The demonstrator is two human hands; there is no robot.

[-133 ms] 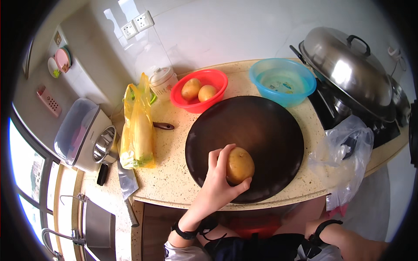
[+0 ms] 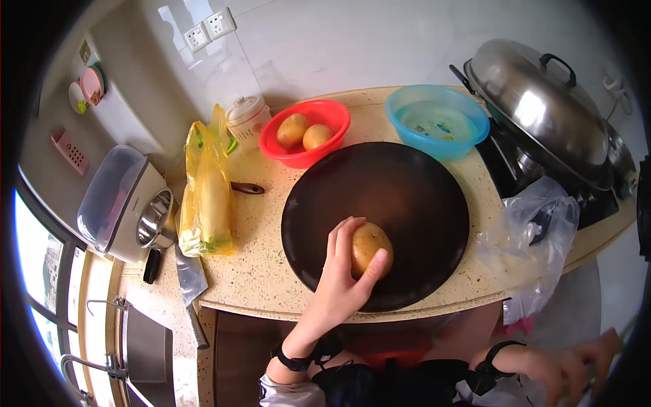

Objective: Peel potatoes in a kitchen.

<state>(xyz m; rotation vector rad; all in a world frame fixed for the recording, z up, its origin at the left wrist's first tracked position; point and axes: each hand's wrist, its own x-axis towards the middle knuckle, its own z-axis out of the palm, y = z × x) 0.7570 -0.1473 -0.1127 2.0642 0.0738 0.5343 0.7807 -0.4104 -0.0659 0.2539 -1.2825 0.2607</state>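
My left hand (image 2: pixel 344 275) is wrapped round a brown potato (image 2: pixel 370 248), with the thumb on its near side and the fingers at its left. The potato rests on a dark round chopping board (image 2: pixel 380 180) on the counter. Off to the lower right, beyond the counter's edge, my right hand (image 2: pixel 576 366) is smeared by motion near the picture's rim. Whether that hand holds anything is unclear. Two more potatoes, one of them this potato (image 2: pixel 292 131), lie in a red plastic bowl (image 2: pixel 304 160) behind the board.
A blue bowl of water (image 2: pixel 437 146) stands behind the board. A lidded wok (image 2: pixel 536 102) and a crumpled clear bag (image 2: pixel 536 237) are at right. Leftward are a yellow bag (image 2: pixel 207 197), a brown handle (image 2: pixel 248 188), a cleaver (image 2: pixel 191 278) and a sink (image 2: pixel 146 353).
My right hand has swung up and further right, its fingers coming into view. The left thumb has shifted up on the potato. The whole view has moved slightly.
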